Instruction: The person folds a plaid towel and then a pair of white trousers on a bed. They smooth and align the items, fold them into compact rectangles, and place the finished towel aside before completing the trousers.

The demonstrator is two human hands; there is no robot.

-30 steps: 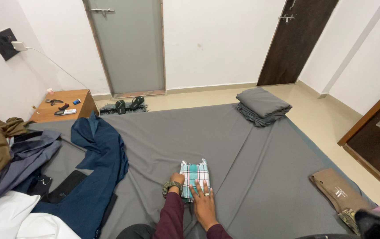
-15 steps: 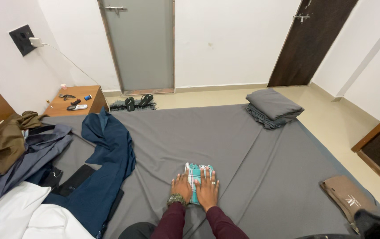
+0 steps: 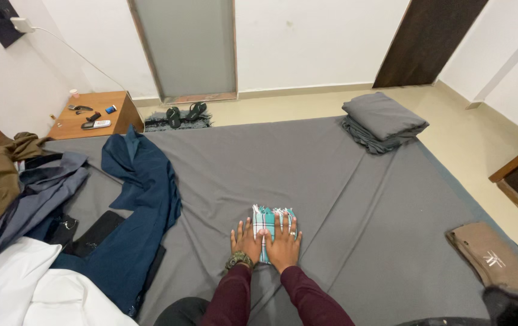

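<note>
clothes pile (image 3: pixel 23 199): left edge, loose crumpled olive, grey, navy, white fabric
left hand (image 3: pixel 245 241): flat, fingers spread, gripping nothing, pressing cloth's left side
checked cloth (image 3: pixel 269 221): lower centre on grey sheet (image 3: pixel 331 181), small folded square, teal-white weave
right hand (image 3: pixel 283 244): flat, open, pressing
step: likely flattening fold; next needs even pressure

A wide bed covered in a creased grey sheet (image 3: pixel 307 163) carried a small folded teal-and-white checked cloth (image 3: pixel 269 217), a long dark blue garment (image 3: pixel 144 199), a stack of folded grey fabric (image 3: pixel 382 121), a folded brown cloth (image 3: pixel 488 256) and heaped clothes (image 3: pixel 11 199) at its left edge.
</note>
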